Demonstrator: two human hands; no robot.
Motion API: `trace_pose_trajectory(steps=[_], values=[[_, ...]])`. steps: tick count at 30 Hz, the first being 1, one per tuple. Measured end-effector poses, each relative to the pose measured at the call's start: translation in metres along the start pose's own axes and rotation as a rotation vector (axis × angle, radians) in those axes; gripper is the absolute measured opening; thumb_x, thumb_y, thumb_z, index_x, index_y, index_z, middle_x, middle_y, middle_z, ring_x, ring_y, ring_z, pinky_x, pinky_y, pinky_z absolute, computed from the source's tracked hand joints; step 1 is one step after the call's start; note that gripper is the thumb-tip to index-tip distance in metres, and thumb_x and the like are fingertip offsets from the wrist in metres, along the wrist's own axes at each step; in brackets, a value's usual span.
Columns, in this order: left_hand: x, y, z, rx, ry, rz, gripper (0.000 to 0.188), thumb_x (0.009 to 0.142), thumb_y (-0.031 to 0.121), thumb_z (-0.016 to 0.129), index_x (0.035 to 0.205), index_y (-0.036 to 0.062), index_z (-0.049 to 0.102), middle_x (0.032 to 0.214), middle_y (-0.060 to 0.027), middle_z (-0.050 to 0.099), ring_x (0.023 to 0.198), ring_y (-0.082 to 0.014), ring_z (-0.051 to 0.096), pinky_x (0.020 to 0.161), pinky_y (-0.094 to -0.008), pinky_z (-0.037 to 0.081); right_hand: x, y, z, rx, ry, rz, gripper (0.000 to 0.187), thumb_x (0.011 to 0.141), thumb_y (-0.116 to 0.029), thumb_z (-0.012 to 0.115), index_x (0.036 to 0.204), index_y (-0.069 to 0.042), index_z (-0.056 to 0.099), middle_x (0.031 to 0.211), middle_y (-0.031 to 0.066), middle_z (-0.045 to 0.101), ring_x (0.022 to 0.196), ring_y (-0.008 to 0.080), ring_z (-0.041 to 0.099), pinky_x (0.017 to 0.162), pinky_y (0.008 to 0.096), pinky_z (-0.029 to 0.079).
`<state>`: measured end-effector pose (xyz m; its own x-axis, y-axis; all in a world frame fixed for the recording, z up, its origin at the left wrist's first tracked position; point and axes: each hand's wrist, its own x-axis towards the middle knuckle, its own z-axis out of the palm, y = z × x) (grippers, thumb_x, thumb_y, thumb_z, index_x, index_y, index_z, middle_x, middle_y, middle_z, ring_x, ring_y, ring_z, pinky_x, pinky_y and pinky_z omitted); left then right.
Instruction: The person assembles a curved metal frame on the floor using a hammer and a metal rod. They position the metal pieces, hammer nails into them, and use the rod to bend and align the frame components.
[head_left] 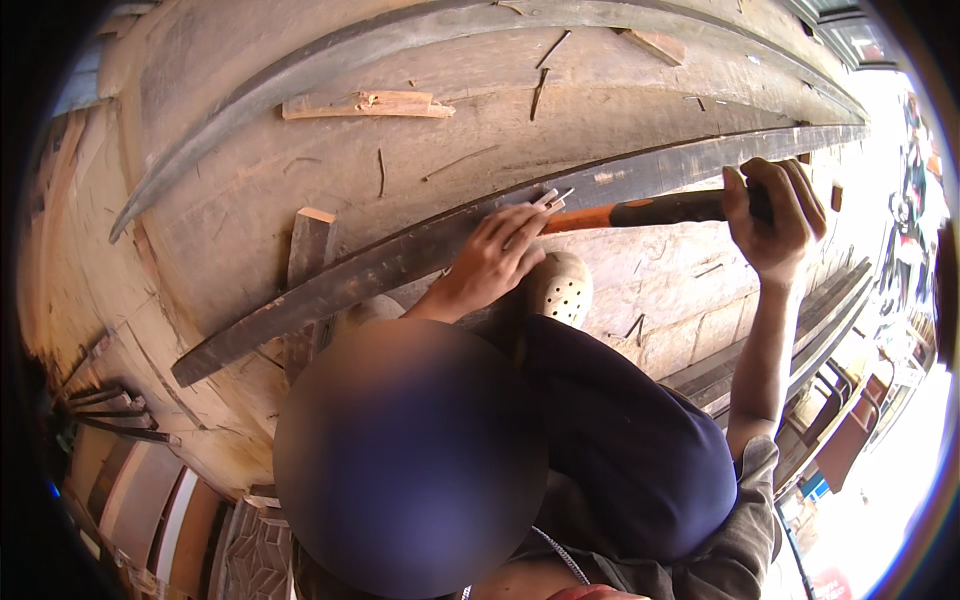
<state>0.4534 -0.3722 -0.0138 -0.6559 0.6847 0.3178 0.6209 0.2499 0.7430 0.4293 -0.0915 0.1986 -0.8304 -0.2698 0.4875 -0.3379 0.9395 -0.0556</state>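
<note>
My right hand (pixel 775 215) is wrapped round the black grip of a hammer (pixel 650 210), whose shaft turns orange toward the head. The hammer lies nearly level over a long dark wooden plank (pixel 420 250). At the other end my left hand (pixel 500 250) is closed over the hammer's head, fingers bent and pressed against it. Small bright metal bits show past those fingertips; one thin piece (pixel 567 193) resembles a nail. My left palm covers most of the head. Beneath the plank's left part runs a shorter timber piece (pixel 310 245).
A pale clog (pixel 560 288) on my foot stands close to the plank. Beyond it lie a split wood scrap (pixel 370 104), loose nails (pixel 540 92) and a long curved board (pixel 330 70). Stacked timbers (pixel 810 320) and chairs (pixel 855 430) are at right, cut boards (pixel 150 500) at lower left.
</note>
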Motion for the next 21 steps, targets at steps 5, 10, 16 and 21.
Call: trace_pose_trajectory(steps=[5,10,16,21], values=[[0.042,0.004,0.007,-0.077,0.104,0.174,0.045,0.075,-0.01,0.059,0.119,-0.0001,0.057,0.114,-0.0148,0.06,0.101,-0.0304,0.061,0.091,-0.0408,0.051,-0.028,0.065,0.007,0.007,-0.202,0.259,0.019,0.093,-0.019,0.062,0.084,-0.003,0.065,0.068,0.0078,0.061,0.055,0.0186,0.058,0.053,0.0313,0.046],[0.041,0.008,0.011,-0.105,0.121,0.055,0.045,0.08,-0.004,0.064,0.124,-0.0005,0.052,0.116,-0.0165,0.059,0.104,-0.0313,0.059,0.09,-0.0417,0.05,-0.021,0.028,0.011,-0.402,-0.528,-0.025,0.04,0.091,-0.048,0.059,0.084,-0.011,0.069,0.071,0.0033,0.066,0.065,0.0176,0.066,0.072,0.0355,0.052],[0.031,0.001,-0.013,-0.019,0.153,-0.031,0.078,0.087,0.06,0.055,0.133,-0.0019,0.045,0.129,-0.0184,0.051,0.118,-0.0366,0.05,0.101,-0.0481,0.038,0.002,0.019,0.021,-0.377,-0.988,0.063,0.064,0.08,-0.072,0.054,0.077,-0.009,0.063,0.064,0.0038,0.062,0.064,0.0166,0.062,0.06,0.0313,0.047],[-0.015,-0.022,-0.047,0.457,-0.305,-0.347,0.098,0.076,0.083,0.042,0.133,0.003,0.049,0.128,-0.0185,0.052,0.112,-0.0364,0.052,0.097,-0.0494,0.037,-0.003,0.033,-0.001,-0.364,-1.079,0.029,0.053,0.071,-0.059,0.072,0.086,-0.01,0.064,0.073,0.0018,0.063,0.073,0.016,0.063,0.063,0.03,0.047]])
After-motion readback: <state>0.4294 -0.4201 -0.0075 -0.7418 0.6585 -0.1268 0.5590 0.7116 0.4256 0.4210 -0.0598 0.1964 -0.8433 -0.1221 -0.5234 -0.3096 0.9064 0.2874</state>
